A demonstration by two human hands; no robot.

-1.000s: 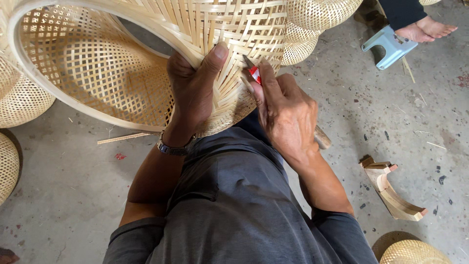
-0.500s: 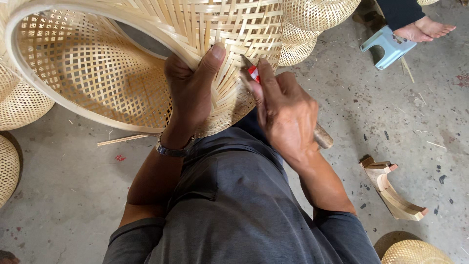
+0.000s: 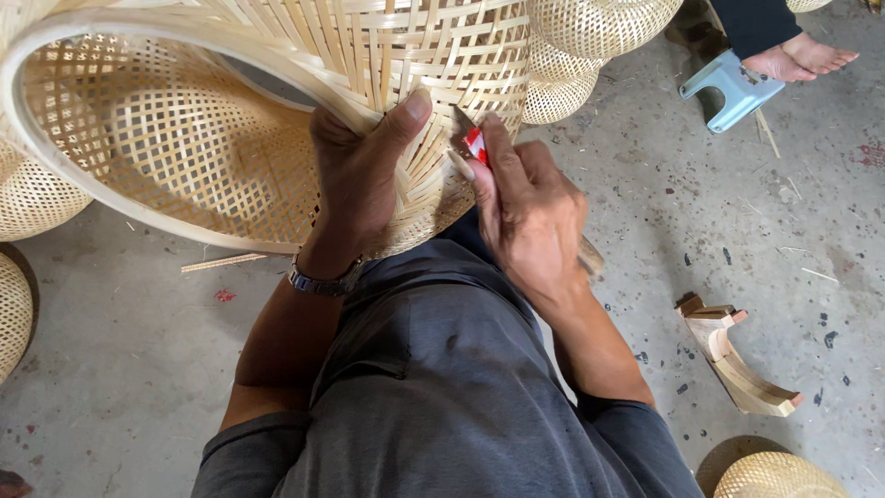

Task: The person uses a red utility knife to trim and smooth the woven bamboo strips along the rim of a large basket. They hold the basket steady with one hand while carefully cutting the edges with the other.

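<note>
Against the big woven bamboo basket point(image 3: 277, 111), which lies tipped on its side over the person's lap with its open mouth facing left, both hands are at work. Left of the basket, partly behind its rim, sits a smaller woven basket point(image 3: 37, 198), and another one point(image 3: 11, 314) shows at the frame's edge below that. Under the basket's lower rim a thin bamboo strip point(image 3: 224, 263) lies on the concrete floor point(image 3: 129, 369). The left hand point(image 3: 355, 175) clamps the basket's rim, thumb stretched up along the outer weave and fingers wrapped inside, a wristwatch point(image 3: 323, 281) on that wrist. Just right of it, the right hand point(image 3: 525, 207) is closed around a small tool with a red and white handle point(image 3: 475, 146), whose tip touches the basket's outer wall beside the left thumb. Above and right of the basket rest more round woven baskets point(image 3: 590, 28), stacked close together. Farther right of the basket stands a pale blue plastic stool point(image 3: 733, 88), with another person's bare foot point(image 3: 802, 53) touching it. Lower right of the basket, well apart, a curved wooden piece point(image 3: 737, 355) lies on the floor, and one more woven basket point(image 3: 774, 475) peeks in at the bottom edge.
</note>
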